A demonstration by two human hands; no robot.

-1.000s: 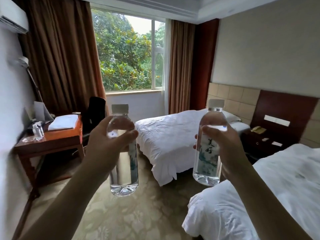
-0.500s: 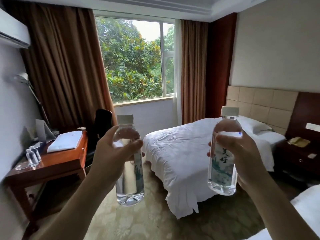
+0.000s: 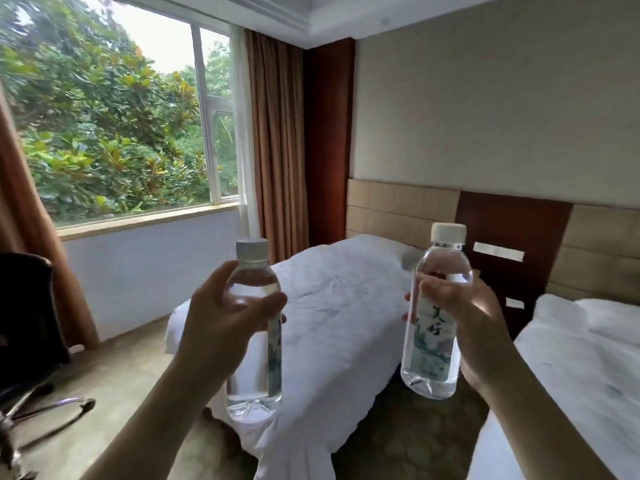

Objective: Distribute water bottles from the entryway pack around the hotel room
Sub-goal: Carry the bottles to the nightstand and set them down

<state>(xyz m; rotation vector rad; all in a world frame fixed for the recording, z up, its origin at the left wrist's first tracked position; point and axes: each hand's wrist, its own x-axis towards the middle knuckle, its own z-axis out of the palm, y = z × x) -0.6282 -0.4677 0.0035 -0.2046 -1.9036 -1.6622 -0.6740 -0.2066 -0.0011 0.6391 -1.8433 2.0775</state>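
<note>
Two clear water bottles with white caps are held upright in front of me. My left hand [image 3: 221,327] grips the left water bottle [image 3: 254,382] around its upper half. My right hand [image 3: 460,317] grips the right water bottle [image 3: 433,344] near its shoulder; its pale label with dark characters faces me. Both bottles hang in the air over the gap between the two beds. The entryway pack is not in view.
A white-sheeted bed [image 3: 339,306] lies ahead by the window [image 3: 114,119]; a second white bed [image 3: 581,368] is at the right. A dark carpeted aisle [image 3: 408,445] runs between them to a dark wood headboard panel [image 3: 509,233]. A black office chair [image 3: 24,327] stands at the left.
The view has moved forward and turned right: the desk at the left has left the frame and the beds are closer. Both hands still hold their bottles upright.
</note>
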